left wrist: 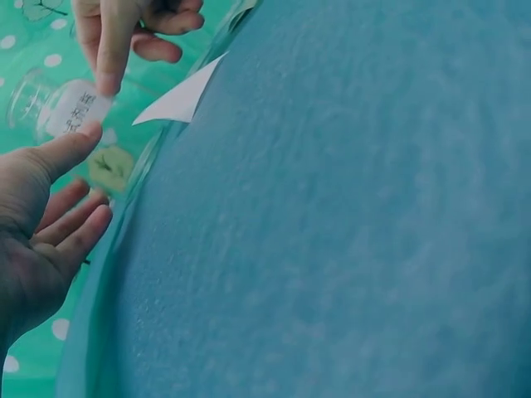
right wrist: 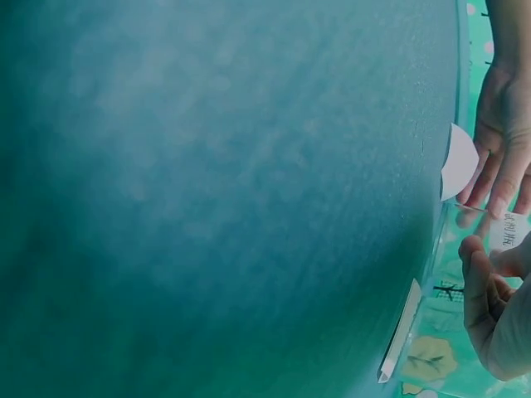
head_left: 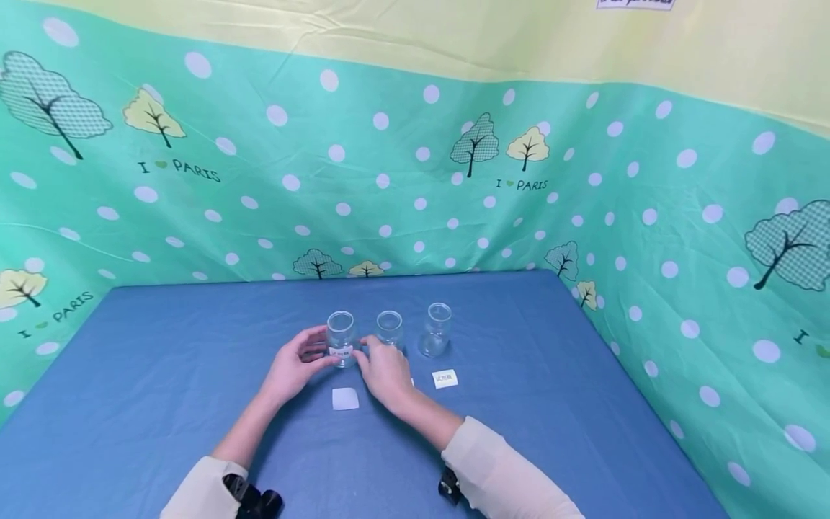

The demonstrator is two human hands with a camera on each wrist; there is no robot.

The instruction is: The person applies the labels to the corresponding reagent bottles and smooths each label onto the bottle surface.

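Note:
A clear glass jar (head_left: pixel 341 328) stands on the blue table between the two hands. A white label (left wrist: pixel 79 108) with handwritten characters lies on its front. My left hand (head_left: pixel 293 364) is at the jar's left side. Its thumb touches one edge of the label, and its other fingers reach loosely past the glass. From the other side, my right hand (head_left: pixel 389 378) presses its thumb on the label's opposite edge, the remaining fingers lightly bent. Just behind the right hand stands a second glass jar (head_left: pixel 390 322), its lower part partly hidden by the hand.
A third glass jar (head_left: pixel 438 328) stands farther right. In front of it lies a handwritten paper label (head_left: pixel 445 378). A plain white paper square (head_left: pixel 345 398) lies nearer, between the forearms. A patterned green curtain (head_left: pixel 402 180) hangs behind the table (head_left: pixel 519 447).

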